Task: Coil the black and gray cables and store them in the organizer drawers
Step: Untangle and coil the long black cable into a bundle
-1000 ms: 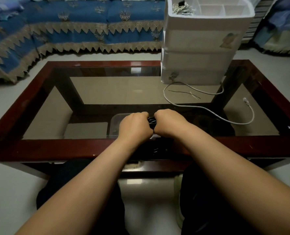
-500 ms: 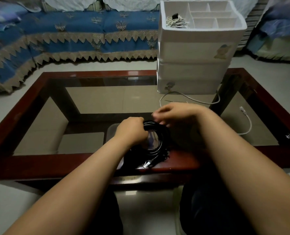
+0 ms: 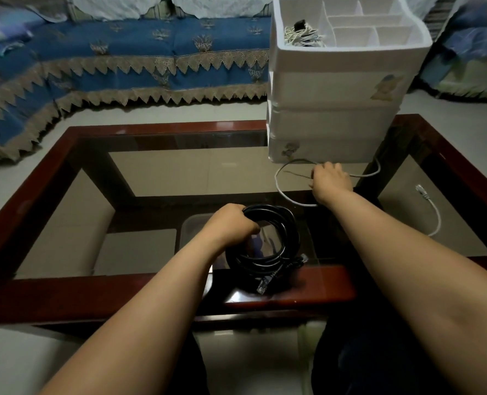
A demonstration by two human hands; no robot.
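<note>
- Head view: left hand (image 3: 231, 225) grips the coiled black cable (image 3: 265, 249), fingers curled round the upper left of the loop.
- Coil sits at the near edge of the glass table (image 3: 65, 292), lower part over the red-brown frame; one clear plug (image 3: 263, 286) sticks out at the bottom, pointing toward the person.
- Right hand (image 3: 331, 182) is further out, close to the foot of the white organizer (image 3: 333, 95) — fingers bent down onto the glass by a thin dark wire (image 3: 296, 174); whether it actually pinches anything, cannot tell.
- Gray cable (image 3: 282, 189) lies loose on the glass, uncoiled: curves out from the organizer's base, loops round the right hand, passes under the forearm, ends in a plug (image 3: 421, 191) at the right.
- Organizer stands on the far right of the table, drawers closed; its top tray is divided into compartments, and the left one holds a pale cable bundle (image 3: 300, 37).
- Blue patterned sofa cover (image 3: 122, 64) behind the table — pale tiled floor around it.
</note>
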